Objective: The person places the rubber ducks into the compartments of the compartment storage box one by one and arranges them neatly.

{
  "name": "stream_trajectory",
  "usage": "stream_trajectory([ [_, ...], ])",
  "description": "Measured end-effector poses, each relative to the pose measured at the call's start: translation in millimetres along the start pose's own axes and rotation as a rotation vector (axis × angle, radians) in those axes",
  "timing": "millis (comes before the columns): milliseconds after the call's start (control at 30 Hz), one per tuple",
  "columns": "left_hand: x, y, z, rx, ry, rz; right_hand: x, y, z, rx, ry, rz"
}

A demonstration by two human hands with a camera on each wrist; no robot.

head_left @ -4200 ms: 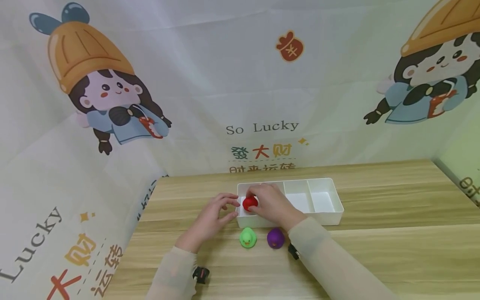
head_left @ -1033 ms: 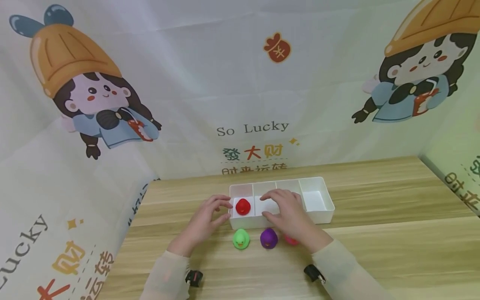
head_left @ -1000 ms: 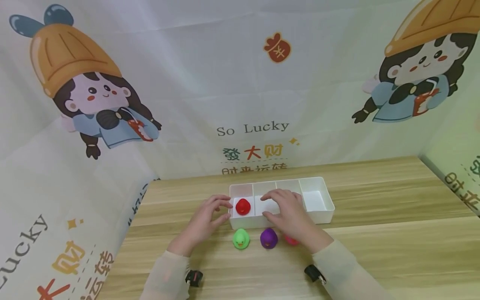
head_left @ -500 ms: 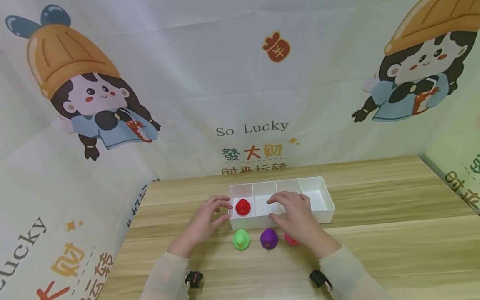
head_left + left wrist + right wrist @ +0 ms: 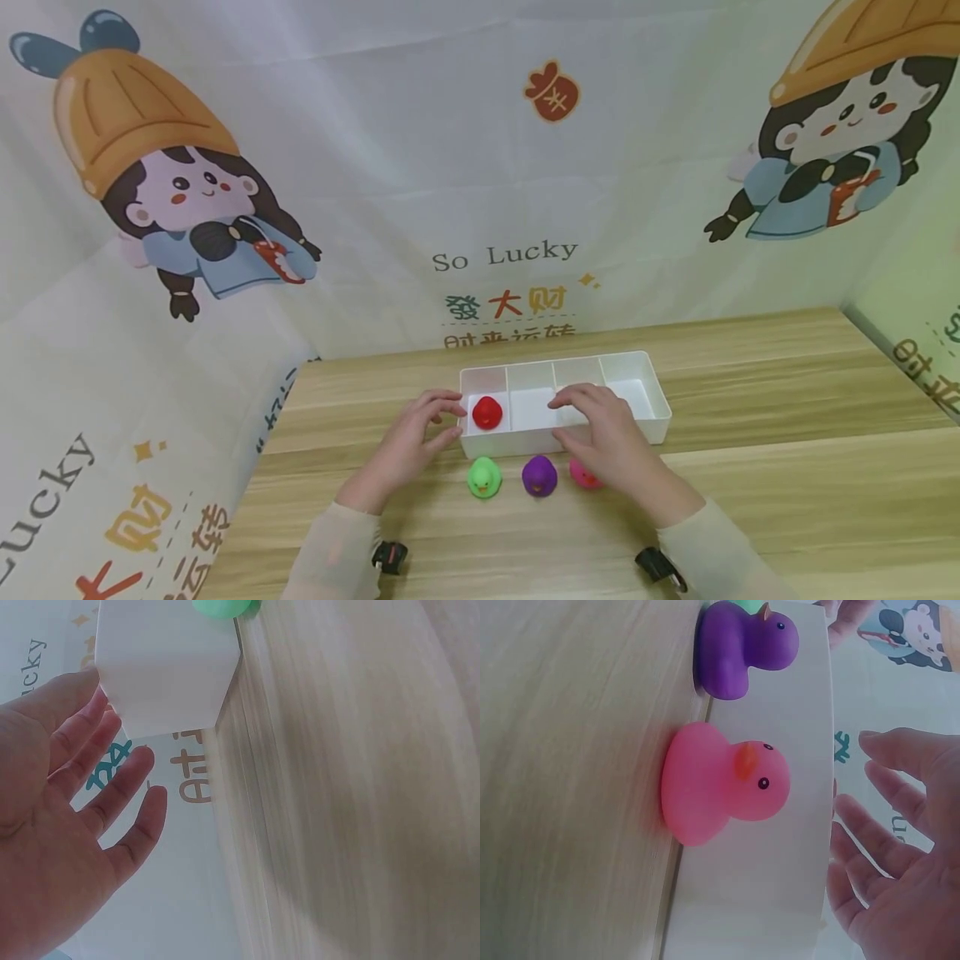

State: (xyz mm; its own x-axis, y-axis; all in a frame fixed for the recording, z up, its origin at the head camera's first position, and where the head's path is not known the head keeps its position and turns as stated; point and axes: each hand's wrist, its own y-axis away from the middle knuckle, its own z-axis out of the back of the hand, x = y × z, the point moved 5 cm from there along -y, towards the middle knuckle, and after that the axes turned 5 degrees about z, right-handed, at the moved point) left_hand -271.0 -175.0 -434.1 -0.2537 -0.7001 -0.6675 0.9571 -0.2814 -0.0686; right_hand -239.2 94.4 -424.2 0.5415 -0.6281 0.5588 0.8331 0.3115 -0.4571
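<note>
A white box (image 5: pixel 510 444) with a row of compartments stands on the table. Its leftmost compartment holds a red rubber duck (image 5: pixel 487 412). My left hand (image 5: pixel 408 437) is at the box's left end, fingers spread and loosely bent, fingertips touching or very near the wall. Over the box's right half hovers my right hand (image 5: pixel 603 429), thumb and fingers apart with nothing between them, partly hiding the compartments there. In front of the box sit a green duck (image 5: pixel 483 477), a purple duck (image 5: pixel 539 476) and a pink duck (image 5: pixel 705 784), the pink one partly behind my right wrist in the head view.
The wooden table (image 5: pixel 795 500) reaches back to a printed cloth (image 5: pixel 390 167) with cartoon figures and lettering. A black strap piece (image 5: pixel 390 557) shows at my left sleeve, another black piece (image 5: pixel 658 567) at the right.
Earlier my right hand held the red duck in the leftmost compartment; it has let go. Since then the hand has drifted right, uncovering more of the pink duck. My left hand stays put.
</note>
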Motion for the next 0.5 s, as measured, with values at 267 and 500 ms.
stream_trajectory([
  [267,0.0,0.2,0.4,-0.001,-0.009,0.007,0,4.9,6,-0.034,-0.013,0.059],
  [500,0.1,0.9,0.3,0.000,-0.021,0.016,4,11.6,6,-0.024,0.004,0.076],
])
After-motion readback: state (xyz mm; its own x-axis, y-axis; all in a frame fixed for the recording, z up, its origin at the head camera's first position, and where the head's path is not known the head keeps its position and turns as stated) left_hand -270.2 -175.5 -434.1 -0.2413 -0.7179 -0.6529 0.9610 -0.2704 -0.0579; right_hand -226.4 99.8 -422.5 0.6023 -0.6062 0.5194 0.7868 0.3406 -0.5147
